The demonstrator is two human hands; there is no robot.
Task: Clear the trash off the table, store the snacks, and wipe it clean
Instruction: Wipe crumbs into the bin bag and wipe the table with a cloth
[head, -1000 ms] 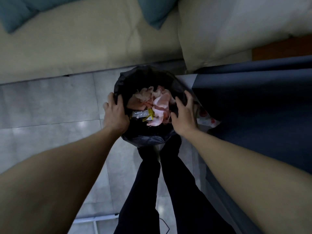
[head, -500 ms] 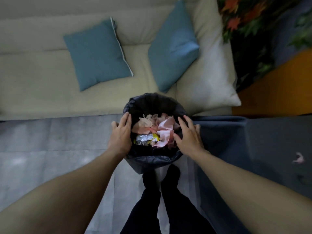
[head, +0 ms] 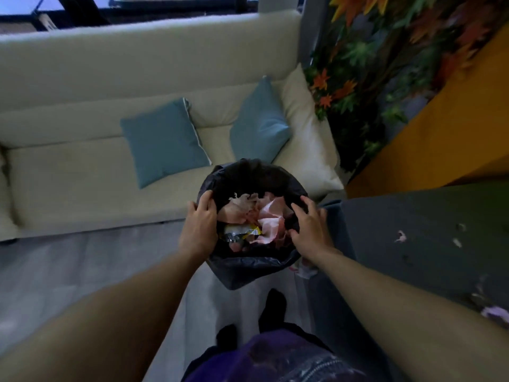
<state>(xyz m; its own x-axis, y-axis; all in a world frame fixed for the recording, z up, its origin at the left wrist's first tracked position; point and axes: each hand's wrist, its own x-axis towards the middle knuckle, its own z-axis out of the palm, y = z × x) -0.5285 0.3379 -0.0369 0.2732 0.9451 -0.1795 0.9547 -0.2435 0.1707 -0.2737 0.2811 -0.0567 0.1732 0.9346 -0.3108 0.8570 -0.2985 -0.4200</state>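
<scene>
A trash bin lined with a black bag [head: 249,267] is held up in front of me, between the sofa and the table. Inside lie crumpled pink paper [head: 271,221] and a silver-and-yellow wrapper [head: 242,232]. My left hand [head: 199,228] grips the bin's left rim, thumb over the edge. My right hand [head: 309,230] holds the right rim with fingers spread over the bag. The table under a dark blue cloth [head: 429,244] stands at the right, with small scraps of trash [head: 400,236] on it.
A cream sofa [head: 82,175] with two teal cushions [head: 162,144] and a white pillow [head: 308,139] runs across the back. Artificial autumn leaves [head: 385,51] and an orange wall [head: 454,128] fill the upper right. Grey tile floor [head: 68,271] lies at the left; my legs are below.
The bin has come up off the floor with both hands on its rim. My view has tilted up, bringing the sofa back, the leaves and more of the table into sight.
</scene>
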